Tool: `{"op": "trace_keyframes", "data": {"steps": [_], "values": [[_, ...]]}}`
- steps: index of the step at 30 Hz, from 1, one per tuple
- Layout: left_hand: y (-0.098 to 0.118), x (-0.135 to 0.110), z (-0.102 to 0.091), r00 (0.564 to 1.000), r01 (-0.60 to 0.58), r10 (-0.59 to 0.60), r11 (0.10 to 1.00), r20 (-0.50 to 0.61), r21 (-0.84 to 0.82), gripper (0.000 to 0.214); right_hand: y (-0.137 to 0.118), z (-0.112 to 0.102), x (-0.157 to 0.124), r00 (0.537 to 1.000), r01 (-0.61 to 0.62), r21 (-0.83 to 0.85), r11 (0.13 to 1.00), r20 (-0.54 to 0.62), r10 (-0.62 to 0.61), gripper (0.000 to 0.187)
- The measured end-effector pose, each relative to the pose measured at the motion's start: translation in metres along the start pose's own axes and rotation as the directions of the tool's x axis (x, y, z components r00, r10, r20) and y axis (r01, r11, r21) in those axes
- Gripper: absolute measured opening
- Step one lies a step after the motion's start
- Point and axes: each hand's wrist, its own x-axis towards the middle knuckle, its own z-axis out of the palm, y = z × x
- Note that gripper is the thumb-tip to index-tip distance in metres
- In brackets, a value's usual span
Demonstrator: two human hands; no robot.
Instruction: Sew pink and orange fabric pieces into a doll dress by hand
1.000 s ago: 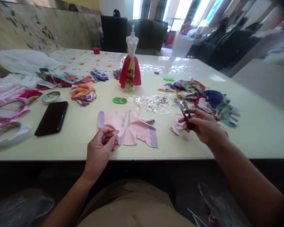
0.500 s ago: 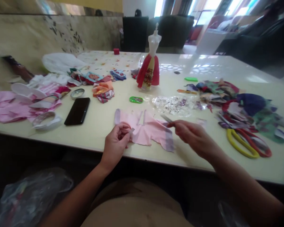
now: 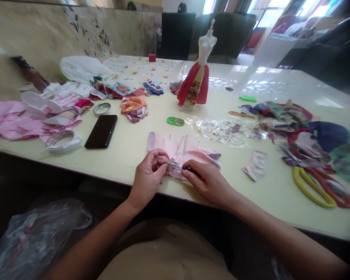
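From my end, I have the left hand's (image 3: 148, 173) fingers pinched on a small grey scrap (image 3: 172, 161), and the right hand's (image 3: 207, 181) clamped on snips (image 3: 176, 167), blades at the scrap. Just beyond, on the table's (image 3: 132, 142) near side, lies the pink cloth (image 3: 191, 149): flat, creased, grey-banded at the left, notched along its far edge.

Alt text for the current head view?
A person's right hand holds dark-handled snips at a grey scrap pinched in the left hand, over pink cloth on a pale table. Behind stands a red-skirted dress form; a phone lies to the left.
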Motion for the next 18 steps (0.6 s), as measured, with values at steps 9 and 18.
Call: {"op": "trace_keyframes", "data": {"steps": [9,18], "values": [[-0.002,0.001,-0.0015,1.0,0.005,-0.005,1.0,0.022,-0.012,0.026,-0.0005,0.0062,0.0046,1.0,0.012,-0.012,1.0,-0.02,-0.012,0.028],[-0.0005,-0.0002,0.0002,1.0,-0.012,0.012,1.0,0.011,-0.027,0.027,0.0028,0.0098,0.005,0.994,0.055,-0.015,0.998,-0.089,-0.056,0.031]]}}
